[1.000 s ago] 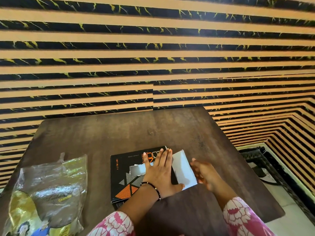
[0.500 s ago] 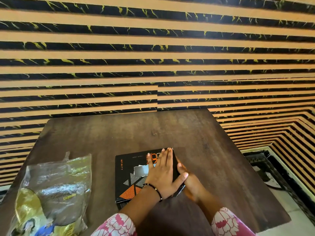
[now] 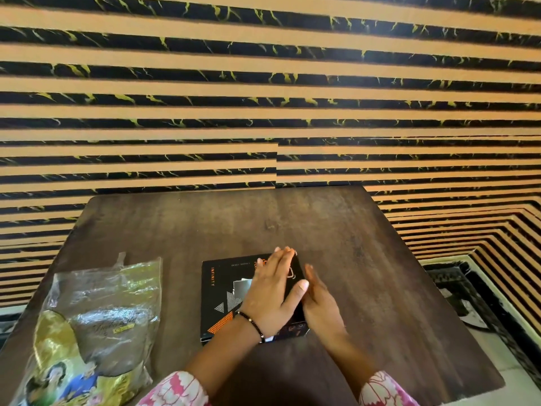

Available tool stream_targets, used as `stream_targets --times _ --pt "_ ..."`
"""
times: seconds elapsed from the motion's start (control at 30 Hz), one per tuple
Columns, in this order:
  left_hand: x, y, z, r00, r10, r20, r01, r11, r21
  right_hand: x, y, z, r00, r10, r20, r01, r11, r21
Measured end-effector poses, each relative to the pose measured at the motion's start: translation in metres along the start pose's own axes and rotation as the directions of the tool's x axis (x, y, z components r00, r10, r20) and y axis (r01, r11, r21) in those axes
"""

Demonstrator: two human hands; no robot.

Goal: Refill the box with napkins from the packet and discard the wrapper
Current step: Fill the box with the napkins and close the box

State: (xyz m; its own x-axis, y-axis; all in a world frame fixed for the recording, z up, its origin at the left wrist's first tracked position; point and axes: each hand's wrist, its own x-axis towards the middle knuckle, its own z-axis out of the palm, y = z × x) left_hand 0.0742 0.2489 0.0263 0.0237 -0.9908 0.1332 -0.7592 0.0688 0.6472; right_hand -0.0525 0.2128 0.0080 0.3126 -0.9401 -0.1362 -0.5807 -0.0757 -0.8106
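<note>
- Head view: dark wooden counter (image 3: pixel 366 259) against a wall w/ orange and black stripes (image 3: pixel 263 83).
- Black box (image 3: pixel 222 285) lies flat near the middle of the counter, close to the person; orange word "INFINITY" along its left edge, orange and grey triangle pattern on top.
- A bit of white napkin (image 3: pixel 243 287) shows at the opening in the box top, just left of the left hand.
- Left hand (image 3: pixel 270 291) lies flat on the box top, palm down; grip is not closed, fingers straight and together, pointing away, thumb stretched to the right. Black bead bracelet (image 3: pixel 253 326) on the wrist.
- Right hand (image 3: pixel 320 303) stands on its edge against the right side of the box, fingers straight and together, touching the box wall; it holds nothing.
- Packet (image 3: pixel 96 326), clear plastic w/ yellow-green print, lies on the counter at the left, well apart from the box; looks crumpled, top open.
- Pink-and-white flowered sleeves (image 3: pixel 175 391) at the bottom edge.
</note>
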Motion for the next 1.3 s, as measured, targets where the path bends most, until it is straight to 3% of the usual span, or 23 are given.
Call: stream_targets --times 0.1,0.2,0.3,0.6,1.03,1.3 --pt "-0.024 -0.020 -0.020 0.993 -0.019 -0.115 0.039 0.984 0.173 -0.005 -0.010 0.007 0.971 -0.240 -0.004 0.221 0.902 -0.371" --pt "-0.052 -0.049 -0.027 0.971 -0.158 -0.179 0.205 0.936 0.285 -0.008 -0.014 0.023 0.947 -0.319 0.044 0.286 0.769 -0.572" --pt "-0.066 -0.067 -0.020 0.949 -0.246 -0.198 0.295 0.912 0.284 -0.011 -0.012 0.035 0.957 -0.283 0.065 0.251 0.695 -0.674" --pt "-0.003 -0.091 -0.024 0.950 -0.212 -0.228 0.254 0.952 0.174 0.050 -0.018 0.034 0.970 -0.242 0.023 0.182 0.659 -0.730" --pt "0.171 -0.158 -0.054 0.958 -0.230 -0.172 0.266 0.936 0.230 0.236 -0.045 0.036 0.951 -0.310 0.002 0.200 0.609 -0.767" --pt "0.220 -0.200 -0.075 0.962 -0.196 -0.189 0.246 0.924 0.293 0.299 -0.064 0.057 0.942 -0.337 0.002 0.225 0.625 -0.748"
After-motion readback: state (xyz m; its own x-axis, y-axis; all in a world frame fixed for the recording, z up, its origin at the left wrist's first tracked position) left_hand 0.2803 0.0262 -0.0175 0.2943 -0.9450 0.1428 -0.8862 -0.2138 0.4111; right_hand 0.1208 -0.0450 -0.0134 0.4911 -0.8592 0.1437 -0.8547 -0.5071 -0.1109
